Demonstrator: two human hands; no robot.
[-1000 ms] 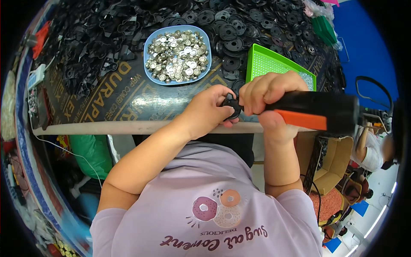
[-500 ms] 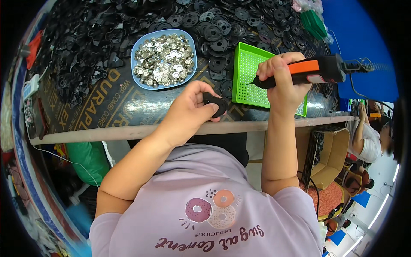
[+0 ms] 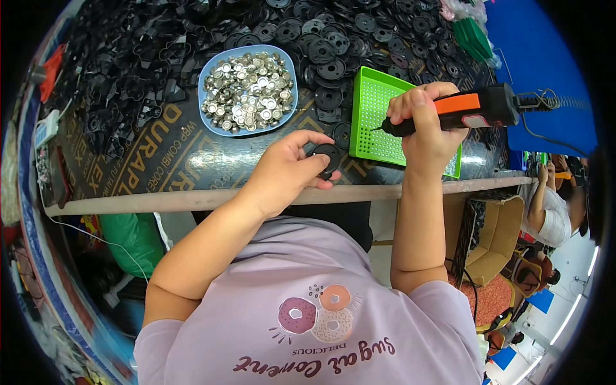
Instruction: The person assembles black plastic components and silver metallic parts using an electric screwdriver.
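Screwdriver (image 3: 493, 106) with pale label (image 3: 475, 121), in right fingers (image 3: 399, 108) — gold lettering (image 3: 169, 116) across tabletop (image 3: 221, 155)

Glowing tube lights (image 3: 567, 316), pale ceiling (image 3: 564, 296), reddish seat (image 3: 490, 303)

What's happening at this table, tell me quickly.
A person is working at a cluttered table. Their left grip holds a round black part near the front edge. The right grip holds a black-and-orange handheld tool, its thin tip over the green tray and apart from the part. Beyond sit a blue bowl of silver pieces and heaped black parts.
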